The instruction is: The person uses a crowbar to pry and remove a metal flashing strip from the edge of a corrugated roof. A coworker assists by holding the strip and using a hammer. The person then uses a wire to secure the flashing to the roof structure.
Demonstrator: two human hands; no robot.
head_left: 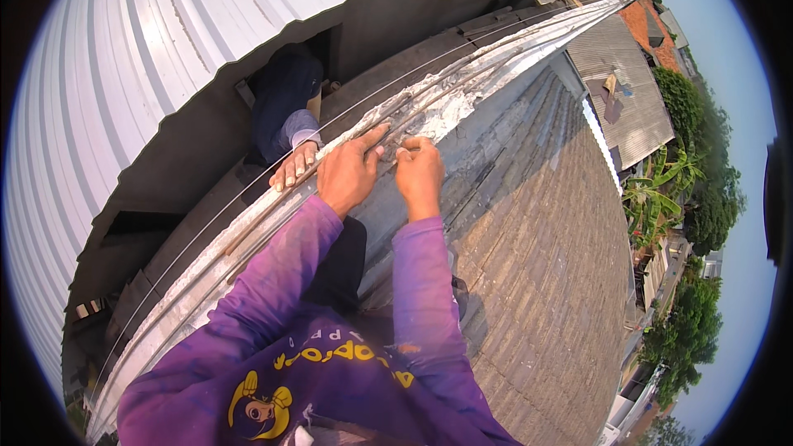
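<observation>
Thin metal rods (268,219) run lengthwise along a narrow, mortar-crusted wall top (450,111). My left hand (345,177) lies over the rods, its index finger and thumb stretched out and apart; its other fingers are mostly hidden. Close beside it, my right hand (420,177) is closed, with curled fingers and the thumb against the index finger. Whatever it may pinch is too small to make out. Another person's hand (295,167) rests flat on the wall edge, just left of my left hand.
A corrugated metal roof (165,41) overhangs at the left, with the other person's dark sleeve (285,103) beneath it. A thin line (202,231) stretches alongside the wall. Sloping tiles (529,264) descend on the right, toward lower roofs and trees (686,339).
</observation>
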